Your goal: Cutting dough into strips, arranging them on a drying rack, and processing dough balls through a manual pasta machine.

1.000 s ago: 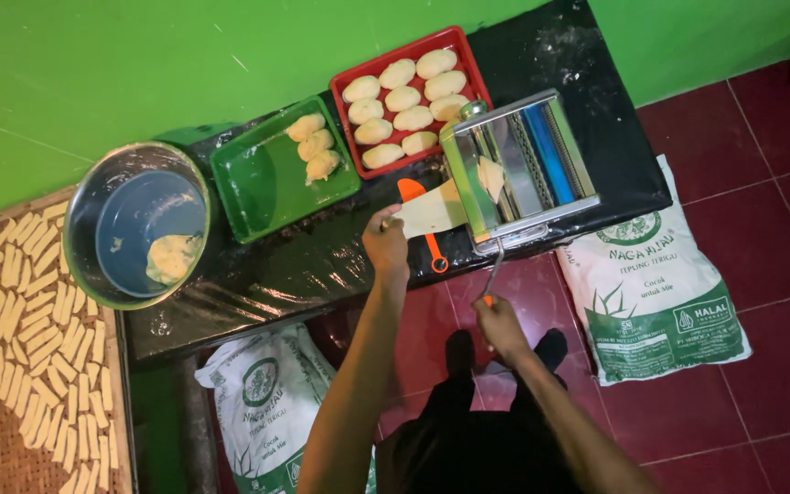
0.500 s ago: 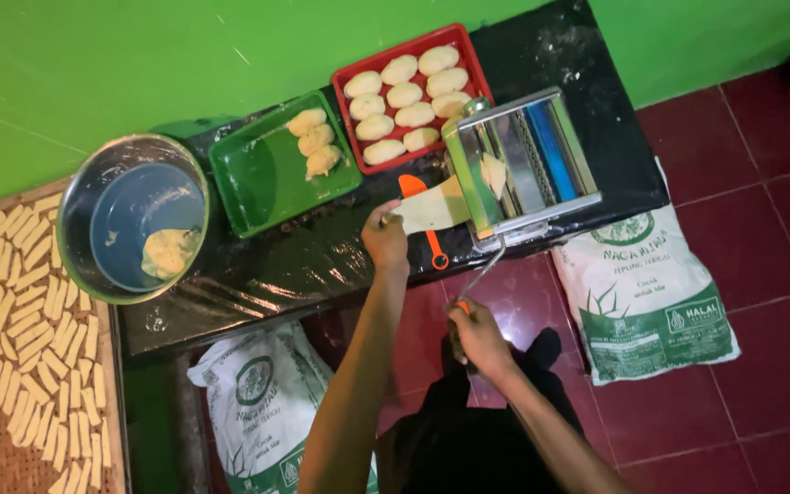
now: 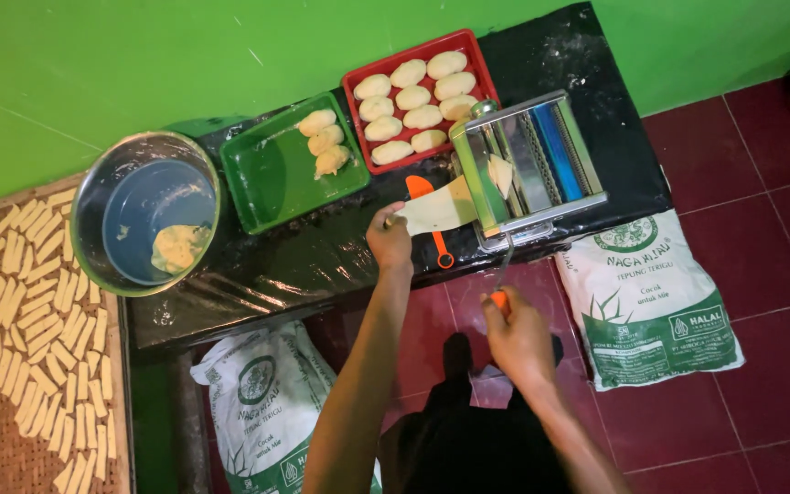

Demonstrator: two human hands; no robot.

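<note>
Since a second ago the right hand has swung the crank handle lower, toward the body. Black bench carries a steel bowl, green tray, red tray of dough pieces, and pasta roller. Left hand, fingers pinched on the dough sheet leaving the roller. Right fingers clenched round the handle.

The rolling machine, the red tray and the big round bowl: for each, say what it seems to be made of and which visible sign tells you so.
Rolling machine: most likely polished metal, given its bright mirror-like panels.
Red tray: probably plastic, with uniform saturated colour and a moulded rim.
Bowl: seemingly steel or aluminium, with a silvery wall and a dull sheen; the exact metal is unclear.
</note>
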